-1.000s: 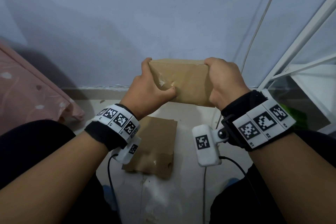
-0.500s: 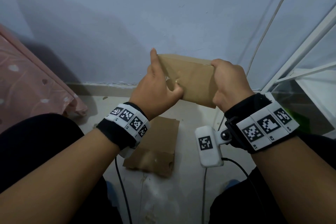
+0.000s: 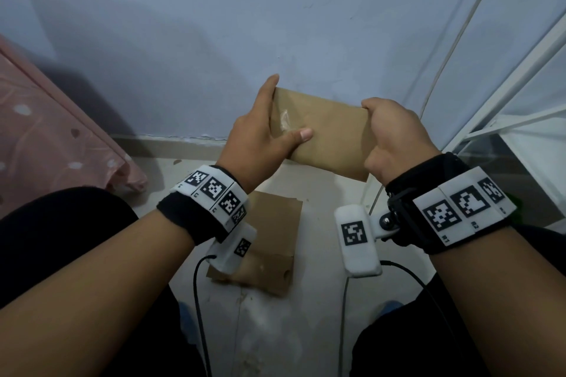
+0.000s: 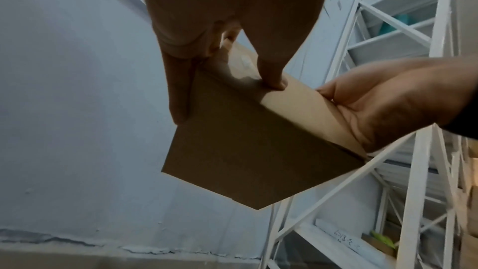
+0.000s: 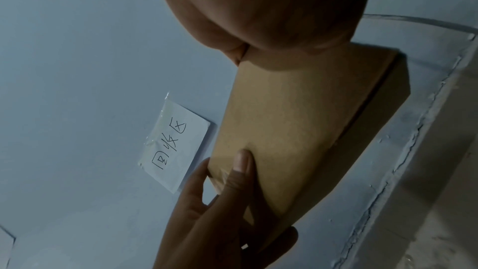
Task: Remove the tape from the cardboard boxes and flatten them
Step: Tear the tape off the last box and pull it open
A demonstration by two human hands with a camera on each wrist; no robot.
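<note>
I hold a small brown cardboard box (image 3: pixel 329 139) up in front of the wall, tilted down to the right. My left hand (image 3: pixel 263 128) pinches its left end: the thumb presses the front face beside a patch of clear tape (image 3: pixel 284 119), and straight fingers lie along the end. My right hand (image 3: pixel 395 138) is curled round the right end. In the left wrist view the box (image 4: pixel 258 150) shows its dark underside below my left fingers (image 4: pixel 178 93). From the right wrist, the box (image 5: pixel 284 120) runs from the right palm to the left thumb (image 5: pixel 240 163).
A flattened piece of cardboard (image 3: pixel 272 232) lies on the pale floor between my knees. A white metal rack (image 3: pixel 520 95) stands at the right, pink cloth (image 3: pixel 46 138) at the left. A handwritten paper note (image 5: pixel 175 146) is stuck on the wall, and a cable (image 3: pixel 453 49) runs down it.
The box has tilted, right end lower. My left fingers have straightened up along the left end, and the thumb has slid further across the front face. The right hand keeps its grip.
</note>
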